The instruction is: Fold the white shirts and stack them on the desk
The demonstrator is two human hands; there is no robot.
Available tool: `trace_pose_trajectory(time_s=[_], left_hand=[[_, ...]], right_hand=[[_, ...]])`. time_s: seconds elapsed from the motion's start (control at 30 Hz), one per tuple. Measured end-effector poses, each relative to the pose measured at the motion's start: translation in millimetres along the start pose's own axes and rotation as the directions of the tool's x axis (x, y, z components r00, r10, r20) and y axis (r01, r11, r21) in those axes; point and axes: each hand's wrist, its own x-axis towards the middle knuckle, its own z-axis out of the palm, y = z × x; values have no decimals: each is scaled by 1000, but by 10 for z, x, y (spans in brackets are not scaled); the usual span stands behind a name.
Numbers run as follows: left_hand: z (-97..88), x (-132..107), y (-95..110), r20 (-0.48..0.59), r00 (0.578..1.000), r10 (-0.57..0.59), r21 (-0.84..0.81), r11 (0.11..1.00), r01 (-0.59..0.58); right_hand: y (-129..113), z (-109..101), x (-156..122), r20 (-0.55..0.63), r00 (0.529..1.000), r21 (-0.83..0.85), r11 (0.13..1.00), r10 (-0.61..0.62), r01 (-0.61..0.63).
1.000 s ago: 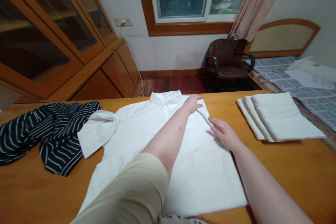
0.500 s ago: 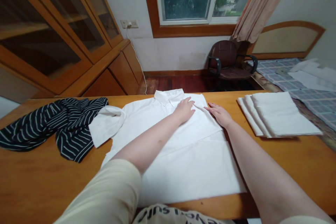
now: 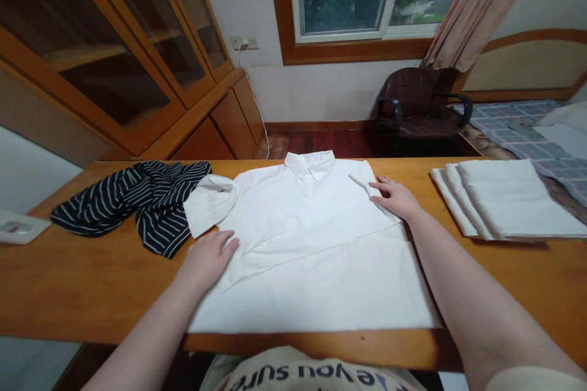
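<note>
A white collared shirt (image 3: 302, 220) lies spread on the wooden table (image 3: 92, 293), its collar at the far side. Its left sleeve sticks out, while on the right the sleeve is folded in over the body. My left hand (image 3: 211, 256) rests at the shirt's left edge below the sleeve, fingers stretched and thumb apart. Across from it, my right hand (image 3: 394, 197) touches the folded right edge with fingers extended. A crease runs slantwise over the lower part of the shirt.
A black-and-white striped garment (image 3: 151, 195) lies crumpled at the left, against the white sleeve. Folded white cloths (image 3: 504, 195) are stacked at the right. A white object (image 3: 21, 229) sits at the far left. Beyond the table stand a cabinet (image 3: 183, 104) and an office chair (image 3: 408, 101).
My left hand has moved from the shirt's upper chest, near the collar, to its left edge. My right hand stays at the right edge. The view has shifted left.
</note>
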Motion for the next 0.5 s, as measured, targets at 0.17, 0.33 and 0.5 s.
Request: trace_pose_trajectory(time_s=[0.17,0.33,0.5], left_hand=[[-119,-36,-211,103,983,-153,-148,975,167],[-66,-191,-312,19,964,-264,-492,837,239],[98,-400,-345,121,905,-408,-857,416,303]], right_hand=[[10,12,3,9,1000,-29,1000,1,-1],[25,26,9,7,1000,-40,999,-1,1],[27,36,12,-5,1000,-41,999,2,-2]])
